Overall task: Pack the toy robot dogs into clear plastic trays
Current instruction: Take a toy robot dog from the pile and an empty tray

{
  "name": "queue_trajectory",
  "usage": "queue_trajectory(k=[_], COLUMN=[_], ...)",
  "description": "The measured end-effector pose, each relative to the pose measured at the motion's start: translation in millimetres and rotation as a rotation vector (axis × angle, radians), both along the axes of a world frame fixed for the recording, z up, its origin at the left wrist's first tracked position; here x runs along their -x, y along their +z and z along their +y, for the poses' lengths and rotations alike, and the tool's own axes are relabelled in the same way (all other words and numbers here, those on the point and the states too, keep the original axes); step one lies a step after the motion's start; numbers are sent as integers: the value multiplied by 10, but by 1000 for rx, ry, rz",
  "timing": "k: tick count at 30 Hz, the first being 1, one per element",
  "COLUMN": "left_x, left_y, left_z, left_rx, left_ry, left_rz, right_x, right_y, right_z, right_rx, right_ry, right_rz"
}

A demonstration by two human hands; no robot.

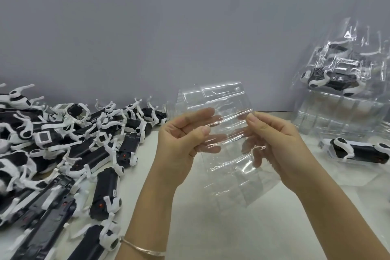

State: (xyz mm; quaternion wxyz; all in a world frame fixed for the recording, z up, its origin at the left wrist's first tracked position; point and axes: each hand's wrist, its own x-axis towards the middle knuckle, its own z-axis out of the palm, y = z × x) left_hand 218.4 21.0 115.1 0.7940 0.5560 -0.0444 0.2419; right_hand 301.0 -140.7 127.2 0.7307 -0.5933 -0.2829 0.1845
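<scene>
Above the table [211, 228], a clear tray [226, 137] is pinched by left hand [181, 143] and right hand [280, 145]; thin plastic could be creased if squeezed.

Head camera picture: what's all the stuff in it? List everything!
loose toy dogs: many, black and white, piled at left
clear tray: one, see-through, held in middle
tray stack: several, clear, far right
packed dogs: some, black and white, atop tray stack
trayed dog: one, black and white, low right
table: one, white, underneath
wall: one, grey, behind
bracelet: one, gold, left wrist
left hand: one, pinching clear tray
right hand: one, pinching clear tray
</scene>
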Motion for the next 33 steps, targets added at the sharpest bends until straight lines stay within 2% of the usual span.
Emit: queue_trajectory(k=[9, 33], left_x=[85, 117], left_y=[129, 197], left_z=[-54, -100], left_rx=[-78, -33], left_ry=[1, -22], left_rz=[-44, -35], right_x=[52, 71], right_y=[92, 157], right_z=[-70, -120], right_rx=[-22, -13], right_ry=[48, 22], right_rz=[-30, -51])
